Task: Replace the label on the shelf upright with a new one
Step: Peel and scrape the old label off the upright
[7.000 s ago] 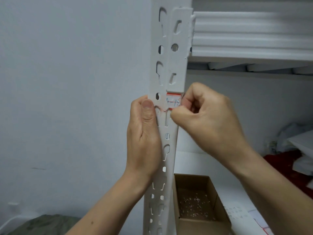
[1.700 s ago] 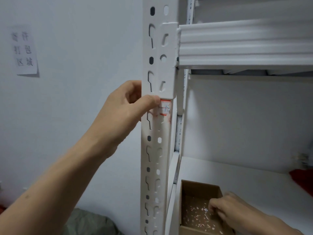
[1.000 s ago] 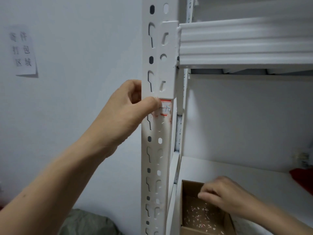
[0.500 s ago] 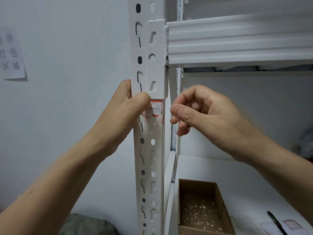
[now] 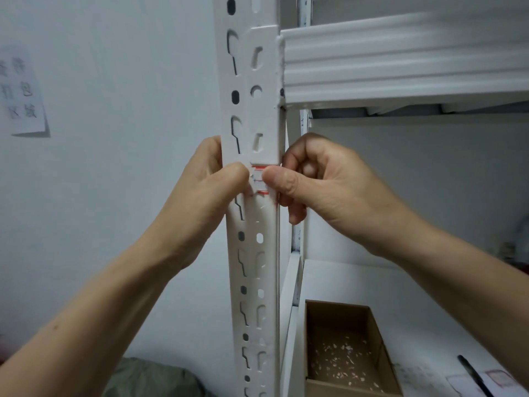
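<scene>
Left hand (image 5: 204, 193) round upright (image 5: 253, 270), right hand (image 5: 329, 184) at label (image 5: 258, 179) edge

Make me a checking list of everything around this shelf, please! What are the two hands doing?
Surface: white shelf board, carrying a box, a pen and papers.
Job's things: label with red stripes, stuck on the shelf upright.
Clutter: open cardboard box holding small paper scraps; pen lying by the papers.
Hands: left hand grips the upright, thumb beside the label; right hand pinches the label's right edge, thumb on it.
Cables: nothing seen.
Surroundings: white wall with a paper sign; green cloth low down; upper beam.
</scene>
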